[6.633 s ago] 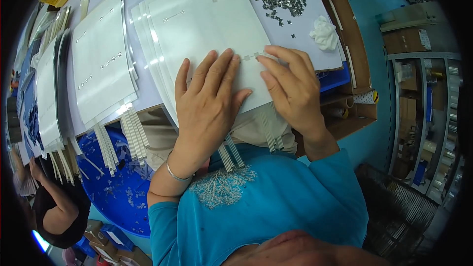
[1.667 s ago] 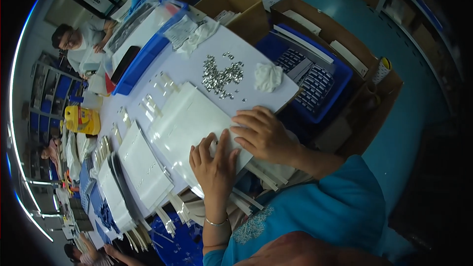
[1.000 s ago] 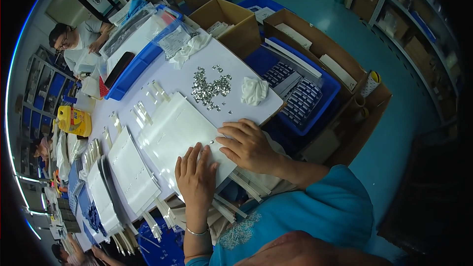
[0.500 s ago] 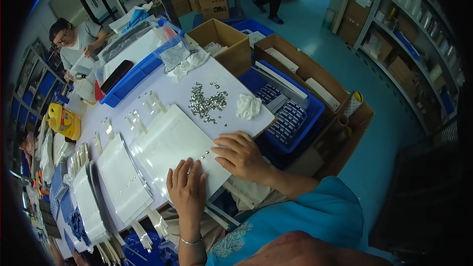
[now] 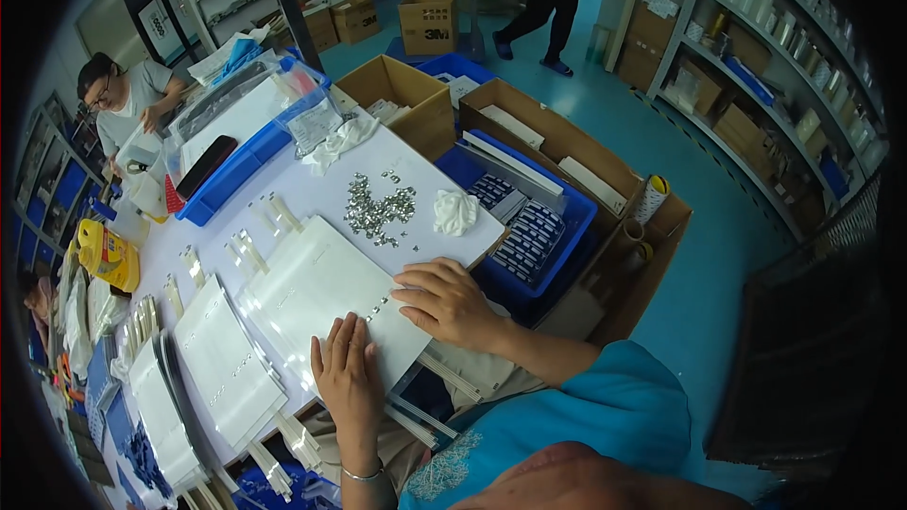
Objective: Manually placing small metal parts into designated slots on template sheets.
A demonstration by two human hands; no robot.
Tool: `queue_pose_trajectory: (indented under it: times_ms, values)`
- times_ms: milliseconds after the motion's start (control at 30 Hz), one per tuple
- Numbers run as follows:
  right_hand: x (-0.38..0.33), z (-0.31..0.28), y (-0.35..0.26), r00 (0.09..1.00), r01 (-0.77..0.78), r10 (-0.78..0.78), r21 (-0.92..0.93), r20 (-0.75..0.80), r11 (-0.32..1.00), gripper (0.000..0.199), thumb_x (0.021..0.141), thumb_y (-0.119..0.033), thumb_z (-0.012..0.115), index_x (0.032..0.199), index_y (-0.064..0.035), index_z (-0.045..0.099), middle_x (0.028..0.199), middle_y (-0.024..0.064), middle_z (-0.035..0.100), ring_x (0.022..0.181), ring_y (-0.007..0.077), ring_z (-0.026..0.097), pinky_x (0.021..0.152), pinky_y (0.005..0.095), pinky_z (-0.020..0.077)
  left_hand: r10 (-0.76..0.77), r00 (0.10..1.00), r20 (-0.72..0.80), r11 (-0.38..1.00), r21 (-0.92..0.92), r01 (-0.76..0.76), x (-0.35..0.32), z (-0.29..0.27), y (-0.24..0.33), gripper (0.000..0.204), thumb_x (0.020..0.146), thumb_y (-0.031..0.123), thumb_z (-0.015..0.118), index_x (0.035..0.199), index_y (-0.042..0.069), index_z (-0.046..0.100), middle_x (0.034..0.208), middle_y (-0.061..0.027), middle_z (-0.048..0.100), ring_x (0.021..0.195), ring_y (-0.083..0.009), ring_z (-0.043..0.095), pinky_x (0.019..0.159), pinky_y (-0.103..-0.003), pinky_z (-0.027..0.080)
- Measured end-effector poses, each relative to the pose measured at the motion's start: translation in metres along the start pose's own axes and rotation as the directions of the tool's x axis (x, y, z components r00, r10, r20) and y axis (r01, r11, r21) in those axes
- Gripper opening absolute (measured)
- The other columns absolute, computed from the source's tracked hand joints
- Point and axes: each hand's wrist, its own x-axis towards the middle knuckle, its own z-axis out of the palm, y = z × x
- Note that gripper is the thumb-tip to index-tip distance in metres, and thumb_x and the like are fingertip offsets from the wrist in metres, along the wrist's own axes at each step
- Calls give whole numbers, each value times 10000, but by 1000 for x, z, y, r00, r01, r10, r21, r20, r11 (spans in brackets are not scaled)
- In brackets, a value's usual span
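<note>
A glossy white sheet with pale strips at its ends lies on the table in front of me. My left hand rests flat on its near part, fingers stretched out and close together. On the sheet's right side lies my right hand, fingers extended and slightly apart. Between the hands, several small shiny metal pieces form a short row on the sheet. Neither hand visibly grips anything. A loose pile of similar metal pieces sits beyond the sheet, beside a crumpled white cloth.
To the left are more white sheets and a yellow jug. A blue bin with a dark phone stands at the back. Cardboard boxes and a blue tray border the table's right. A person sits across the table.
The whole view has shifted, so the table sits slightly left. Both hands stay nearly where they were on the sheet. A person in the background shows more fully.
</note>
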Motion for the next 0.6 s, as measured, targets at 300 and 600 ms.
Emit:
queue_pose_trajectory:
  times_ms: [300, 600]
  values:
    - [-22, -35, -1, 962, -31, 44, 51, -269, 998, 344, 959, -80, 799, 1294, -34, 742, 1353, 175, 695, 1169, 312, 708, 972, 412, 580, 294, 954, 64, 701, -693, -169, -46, -54, 8, 432, 1027, 169, 703, 1432, 22, 667, 1501, -176, 647, 1442, -346, 584, 1254, -493, 377]
    - [-138, -51, 13, 745, -473, 510, 198, -430, 858, 316, 979, 21, 748, 1294, -5, 738, 1259, 142, 705, 1017, 199, 721, 873, 331, 609, 805, 451, 386, 245, -908, 339, -33, -20, 39, 505, 1043, 269, 706, 1499, 62, 643, 1574, -169, 597, 1464, -373, 556, 1244, -498, 396]
